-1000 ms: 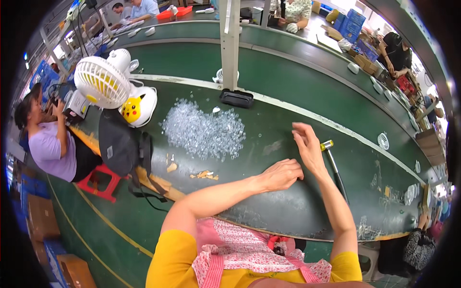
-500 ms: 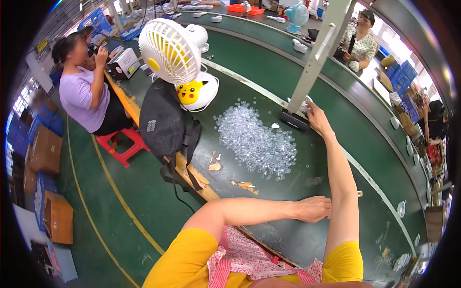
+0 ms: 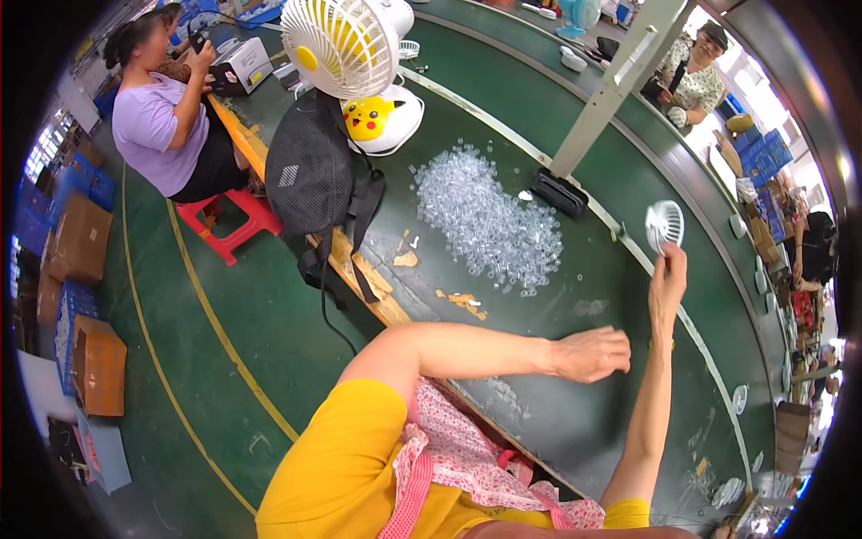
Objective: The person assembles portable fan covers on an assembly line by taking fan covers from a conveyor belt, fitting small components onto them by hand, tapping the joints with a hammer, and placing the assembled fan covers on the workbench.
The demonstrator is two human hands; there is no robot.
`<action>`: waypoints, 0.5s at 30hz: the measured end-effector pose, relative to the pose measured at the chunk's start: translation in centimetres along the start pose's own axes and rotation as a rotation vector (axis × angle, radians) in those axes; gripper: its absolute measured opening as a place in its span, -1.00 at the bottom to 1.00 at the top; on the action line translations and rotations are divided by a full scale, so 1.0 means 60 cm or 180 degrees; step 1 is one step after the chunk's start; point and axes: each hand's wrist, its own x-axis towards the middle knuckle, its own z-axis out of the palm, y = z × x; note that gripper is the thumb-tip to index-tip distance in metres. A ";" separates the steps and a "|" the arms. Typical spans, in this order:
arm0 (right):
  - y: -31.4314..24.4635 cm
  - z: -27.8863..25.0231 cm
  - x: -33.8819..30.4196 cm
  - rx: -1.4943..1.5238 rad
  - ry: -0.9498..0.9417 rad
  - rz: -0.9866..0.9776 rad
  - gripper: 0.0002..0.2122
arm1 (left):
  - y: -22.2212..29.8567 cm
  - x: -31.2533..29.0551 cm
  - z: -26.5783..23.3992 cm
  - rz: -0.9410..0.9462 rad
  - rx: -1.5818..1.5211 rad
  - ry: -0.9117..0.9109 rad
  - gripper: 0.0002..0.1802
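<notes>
My right hand point(image 3: 667, 274) is raised over the right part of the worktable, its fingers closed on the lower edge of a small white slatted fan grille point(image 3: 664, 226). My left hand point(image 3: 590, 354) hovers low over the near tabletop with fingers curled. Whatever may be inside that hand is hidden. Beyond it, a heap of small clear plastic rings point(image 3: 489, 220) is spread on the dark green surface. A black case point(image 3: 558, 193) rests at the foot of the grey post, beside the heap.
A large white-and-yellow fan point(image 3: 341, 45) and a black backpack point(image 3: 312, 166) stand at the table's left edge. A grey post point(image 3: 620, 85) rises behind the heap. One person point(image 3: 162, 135) sits on a red stool point(image 3: 229, 225); another person point(image 3: 691, 76) is across the line.
My right hand has come away from the post's foot, rightward and nearer, with the white fan grille in it. My left hand has shifted slightly, clear of the right forearm. The view has tilted.
</notes>
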 end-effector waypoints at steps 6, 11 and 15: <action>-0.083 -0.143 -0.158 0.0092 -0.0871 0.0325 -0.79 | 0.019 0.019 -0.033 0.0342 0.0903 0.0517 -0.69; -0.099 -0.152 -0.231 -0.0153 -0.0893 0.0579 -0.75 | -0.010 0.008 -0.012 0.0243 0.0909 -0.0683 -0.53; -0.092 -0.113 -0.255 0.0075 -0.0210 0.0910 -0.62 | -0.010 0.016 -0.016 0.0021 0.0759 -0.0817 -0.64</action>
